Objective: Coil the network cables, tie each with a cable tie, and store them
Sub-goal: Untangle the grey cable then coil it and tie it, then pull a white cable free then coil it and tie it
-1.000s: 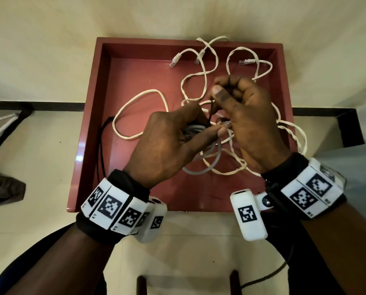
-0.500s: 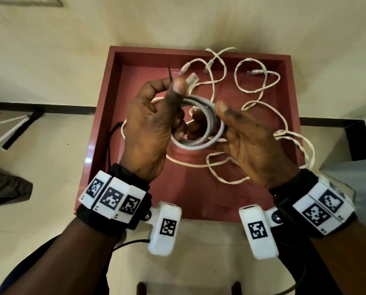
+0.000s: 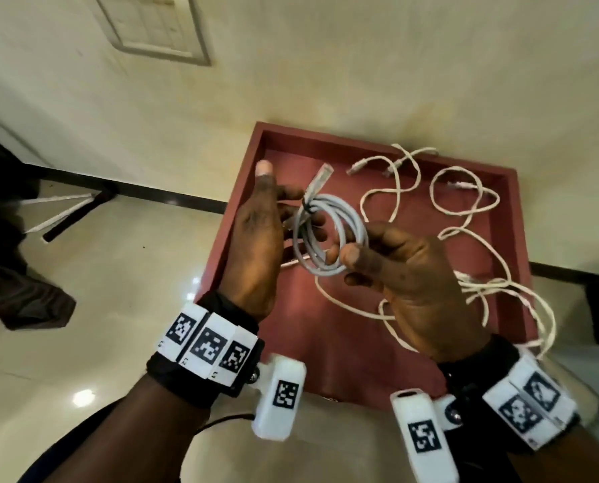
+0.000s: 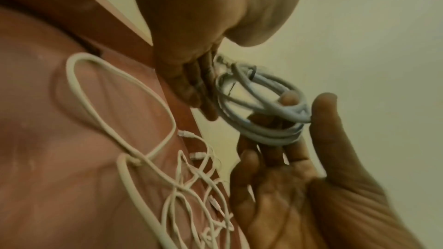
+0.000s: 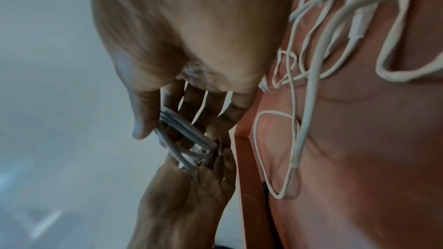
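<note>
The right hand [image 3: 409,273] is pinching the grey coiled cable [image 3: 329,235], already bound by a dark tie [image 3: 306,208], above the red tray [image 3: 242,190], while the left hand [image 3: 256,245] is lying open-fingered beside it; light and springy, it is probably best gripped across its bundled loops.

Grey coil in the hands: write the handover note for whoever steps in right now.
Right hand pinches the grey coil between thumb and fingers, above the red tray.
Left hand is open, fingers straight beside the coil.
Done: grey cable is coiled, a dark tie around its strands.
Left: store this coil; the white cables lie loose and tangled in the tray, one loop over its right edge, all uncoiled and untied.
</note>
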